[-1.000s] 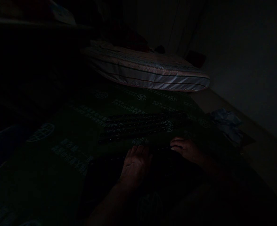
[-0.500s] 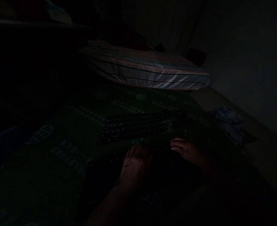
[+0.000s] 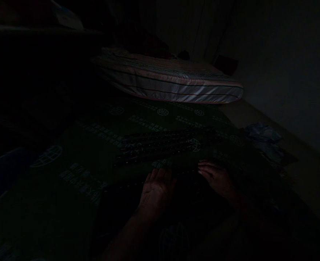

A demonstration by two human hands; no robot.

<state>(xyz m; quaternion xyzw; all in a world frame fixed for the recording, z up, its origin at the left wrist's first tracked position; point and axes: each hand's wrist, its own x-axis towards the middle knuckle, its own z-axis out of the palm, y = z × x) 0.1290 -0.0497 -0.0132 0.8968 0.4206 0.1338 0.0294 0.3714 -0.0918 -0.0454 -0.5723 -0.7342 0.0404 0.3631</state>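
The flat, black sheet [image 3: 187, 192] with a pale-dotted edge lies beneath the left hand [image 3: 156, 190] and right hand [image 3: 216, 177], though I can't tell whether either grips it.

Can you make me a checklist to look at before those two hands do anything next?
1. Left hand at the dark piece's dotted edge: ok, palm down.
2. Right hand gripping that edge: cannot tell; its fingertips are there, but it's too dark.
3. Dark strips clear of both hands: ok, they lie farther off on the green sheet.
4. Striped mattress out of the way: ok, beyond the strips.
5. Enough light: not ok, very dim.
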